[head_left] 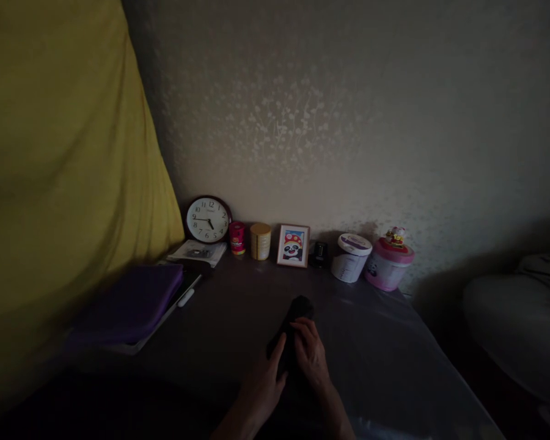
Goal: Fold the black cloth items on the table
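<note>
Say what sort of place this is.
Probably a room at home: patterned grey wallpaper, a hanging yellow cloth and a rectangular framed panda picture on the dark flat tabletop suggest it.

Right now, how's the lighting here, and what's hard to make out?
Head view: dim light, brightest on the pale patterned wallpaper; head view: the black object in the bare hands nearly merges with the dark grey tabletop.

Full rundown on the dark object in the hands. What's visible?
The dark object is black or near-black and elongated, its far end blunt and angled slightly right. The left hand holds its near left side; the right hand has bent fingers on its right. Too dim to tell material, parts, or whether it touches the table.
</note>
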The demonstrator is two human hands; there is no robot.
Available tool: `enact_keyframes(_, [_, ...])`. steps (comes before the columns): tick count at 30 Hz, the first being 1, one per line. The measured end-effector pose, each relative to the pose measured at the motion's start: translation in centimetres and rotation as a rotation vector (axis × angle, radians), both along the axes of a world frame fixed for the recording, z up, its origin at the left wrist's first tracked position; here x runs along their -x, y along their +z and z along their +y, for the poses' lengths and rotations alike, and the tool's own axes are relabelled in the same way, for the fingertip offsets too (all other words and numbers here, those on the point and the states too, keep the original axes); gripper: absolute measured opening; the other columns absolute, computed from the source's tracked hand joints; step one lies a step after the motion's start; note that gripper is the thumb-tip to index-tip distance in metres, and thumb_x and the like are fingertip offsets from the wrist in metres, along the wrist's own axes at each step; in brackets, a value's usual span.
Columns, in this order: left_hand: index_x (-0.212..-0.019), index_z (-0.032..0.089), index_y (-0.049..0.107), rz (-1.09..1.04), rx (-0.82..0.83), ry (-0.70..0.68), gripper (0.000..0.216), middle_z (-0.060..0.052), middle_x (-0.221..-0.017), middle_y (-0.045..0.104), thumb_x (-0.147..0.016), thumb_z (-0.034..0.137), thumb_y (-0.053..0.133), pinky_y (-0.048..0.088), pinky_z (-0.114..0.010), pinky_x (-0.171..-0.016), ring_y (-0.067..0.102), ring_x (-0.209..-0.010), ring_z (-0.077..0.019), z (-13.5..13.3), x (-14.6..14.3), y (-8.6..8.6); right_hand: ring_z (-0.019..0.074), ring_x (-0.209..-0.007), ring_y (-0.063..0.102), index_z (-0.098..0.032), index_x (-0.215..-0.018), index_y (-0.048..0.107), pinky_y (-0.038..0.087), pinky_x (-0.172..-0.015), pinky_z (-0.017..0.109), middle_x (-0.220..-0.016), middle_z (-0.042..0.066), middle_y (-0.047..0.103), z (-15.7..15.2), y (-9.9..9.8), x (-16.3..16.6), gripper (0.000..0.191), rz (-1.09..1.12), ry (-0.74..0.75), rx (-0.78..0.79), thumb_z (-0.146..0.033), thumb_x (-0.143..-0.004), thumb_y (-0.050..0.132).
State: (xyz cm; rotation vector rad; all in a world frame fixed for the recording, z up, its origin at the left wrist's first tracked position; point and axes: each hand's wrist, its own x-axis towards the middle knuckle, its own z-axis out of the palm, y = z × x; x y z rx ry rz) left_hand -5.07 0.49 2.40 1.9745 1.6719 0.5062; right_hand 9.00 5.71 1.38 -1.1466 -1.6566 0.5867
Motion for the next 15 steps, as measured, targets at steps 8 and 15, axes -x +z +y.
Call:
enact_keyframes(8, [-0.136, 0.034, 0.014, 0.019, -0.013, -0.012, 0.064, -0.009, -0.130, 0.041, -0.080, 0.022, 0.043, 0.038, -0.032, -0.091, 0.047, -0.113, -0.0204, -0.3, -0.1, 0.4, 0.0161, -0.075, 0.054, -0.020, -0.079, 0.061, 0.044, -0.070, 0.026, -0.078, 0.001, 0.059, -1.0, 0.6, -0.8, 0.023, 0.274, 0.019, 0.163, -0.042, -0.075, 0.055])
enact_keyframes(15, [-0.135, 0.035, 0.019, 0.022, -0.013, -0.011, 0.060, -0.009, -0.122, 0.045, -0.080, 0.022, 0.041, 0.041, -0.032, -0.086, 0.052, -0.105, -0.0208, -0.1, -0.2, -0.4, 0.0136, -0.062, 0.050, -0.020, -0.081, 0.062, 0.041, -0.057, 0.023, -0.068, -0.001, 0.057, -2.7, 1.4, -1.5, 0.031, 0.482, 0.077, 0.379, -0.048, -0.069, 0.061])
